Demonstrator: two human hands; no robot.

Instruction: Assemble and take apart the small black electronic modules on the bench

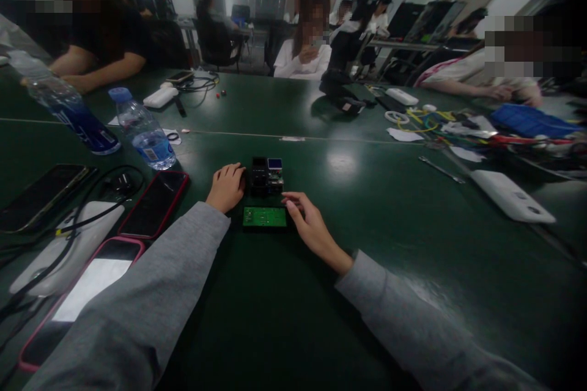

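A small black electronic module (267, 175) with a blue square part on top sits on the dark green table (348, 293). My left hand (225, 187) rests against its left side, fingers curled on it. Just in front of the module lies a green circuit board (265, 217) in a black frame. My right hand (307, 224) touches the board's right edge with its fingertips, fingers apart. Both my arms wear grey sleeves.
Two water bottles (143, 132) stand at the left, with several phones (155, 203), cables and a white power bank (68, 247) in front of them. A white box (512, 195), a metal tool (441, 169) and cluttered parts lie at the right. Other people sit along the far side.
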